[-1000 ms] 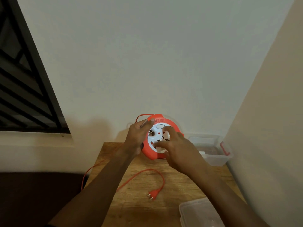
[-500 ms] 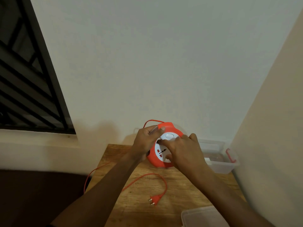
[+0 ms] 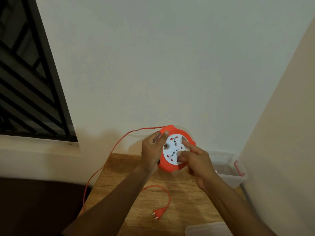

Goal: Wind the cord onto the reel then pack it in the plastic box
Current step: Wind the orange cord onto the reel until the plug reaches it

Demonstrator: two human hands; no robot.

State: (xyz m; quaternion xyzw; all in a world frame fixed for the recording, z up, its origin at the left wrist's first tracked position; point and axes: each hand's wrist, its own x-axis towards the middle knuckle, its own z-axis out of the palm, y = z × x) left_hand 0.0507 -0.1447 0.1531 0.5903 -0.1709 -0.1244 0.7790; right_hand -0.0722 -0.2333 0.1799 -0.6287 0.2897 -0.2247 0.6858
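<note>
An orange reel (image 3: 170,167) with a white socket face (image 3: 172,147) is held upright above the table's back edge. My left hand (image 3: 151,150) grips its left rim, thumb at the top. My right hand (image 3: 196,160) has its index finger and thumb pressed on the white face. An orange cord (image 3: 117,143) leaves the reel's top, arcs left and drops past the table's left edge. Its end loops back onto the table to the two-pin plug (image 3: 158,213). The clear plastic box (image 3: 228,169) with a red latch sits at the back right corner.
The wooden table (image 3: 184,201) stands in a corner, with a white wall behind and a beige wall on the right. A clear lid (image 3: 206,229) lies at the front right. A barred window (image 3: 25,82) is at the left.
The white face has turned under my right fingers. The cord at the reel's top now stretches further out to the left. The plug's loop on the table looks the same.
</note>
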